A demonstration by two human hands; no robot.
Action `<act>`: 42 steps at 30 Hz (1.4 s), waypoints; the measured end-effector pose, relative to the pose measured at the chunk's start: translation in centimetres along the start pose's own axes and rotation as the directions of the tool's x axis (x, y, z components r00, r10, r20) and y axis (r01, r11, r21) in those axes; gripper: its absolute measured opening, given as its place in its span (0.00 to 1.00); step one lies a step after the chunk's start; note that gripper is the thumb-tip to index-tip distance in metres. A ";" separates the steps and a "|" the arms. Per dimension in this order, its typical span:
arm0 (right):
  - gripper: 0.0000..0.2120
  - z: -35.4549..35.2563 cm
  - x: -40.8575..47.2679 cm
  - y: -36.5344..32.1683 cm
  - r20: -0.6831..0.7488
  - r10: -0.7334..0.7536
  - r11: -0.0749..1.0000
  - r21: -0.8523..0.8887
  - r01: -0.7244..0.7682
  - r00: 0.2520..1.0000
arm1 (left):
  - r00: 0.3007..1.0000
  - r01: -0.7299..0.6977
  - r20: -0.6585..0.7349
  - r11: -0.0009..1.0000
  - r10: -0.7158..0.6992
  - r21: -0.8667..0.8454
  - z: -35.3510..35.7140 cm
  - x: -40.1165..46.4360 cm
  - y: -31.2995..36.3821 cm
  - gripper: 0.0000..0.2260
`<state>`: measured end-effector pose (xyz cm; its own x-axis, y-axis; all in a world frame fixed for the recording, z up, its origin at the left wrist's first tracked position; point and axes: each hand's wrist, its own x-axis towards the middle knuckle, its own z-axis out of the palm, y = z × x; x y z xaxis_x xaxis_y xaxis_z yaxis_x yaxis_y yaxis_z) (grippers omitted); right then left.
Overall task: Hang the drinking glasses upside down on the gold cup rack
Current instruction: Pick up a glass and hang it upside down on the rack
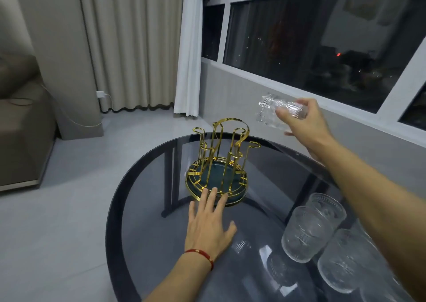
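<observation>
Glasses are the matter here: one ribbed glass (pixel 280 112) is held in the right hand (pixel 306 122), lifted above and to the window side of the gold cup rack (pixel 219 161), well clear of its prongs. The glass lies roughly sideways, mouth turned toward the rack, not yet fully inverted. The left hand (pixel 211 223) rests flat and open on the surface (pixel 143 209), fingers spread, fingertips touching or just at the near rim of the rack's round base.

To do this step well, I judge the wrist should finish turning the glass mouth-down before it descends, then line the mouth over one upright prong and lower it straight, so glass does not knock metal. The left hand would do well to steady the base, since the rack looks light and could tip.

Three more glasses (pixel 306 235) stand upright on the surface, on the near right of the rack, well apart from it. No glass hangs on the rack yet.
</observation>
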<state>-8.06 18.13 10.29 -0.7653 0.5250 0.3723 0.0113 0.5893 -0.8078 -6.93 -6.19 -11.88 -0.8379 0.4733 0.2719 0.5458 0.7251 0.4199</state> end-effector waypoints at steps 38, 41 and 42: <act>0.16 14.4 9.0 -5.3 0.613 0.215 0.932 -0.362 0.029 0.760 | 0.998 0.006 -0.059 0.999 -0.003 0.052 1.1 0.2 -0.2 0.31; 0.23 12.3 7.6 -4.4 0.476 0.084 0.958 -0.281 0.061 0.875 | 0.999 0.014 -0.034 0.997 -0.011 0.080 0.9 0.2 -0.1 0.31; 0.22 11.2 6.8 -4.1 0.424 0.043 0.964 -0.254 0.074 0.905 | 0.999 0.016 -0.031 0.996 -0.014 0.085 0.8 0.2 0.0 0.31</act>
<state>-20.52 12.39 11.03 -0.9648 0.2394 0.1085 0.1178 0.7628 -0.6358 -7.06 -5.67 -12.50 -0.8450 0.4477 0.2926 0.5303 0.7726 0.3492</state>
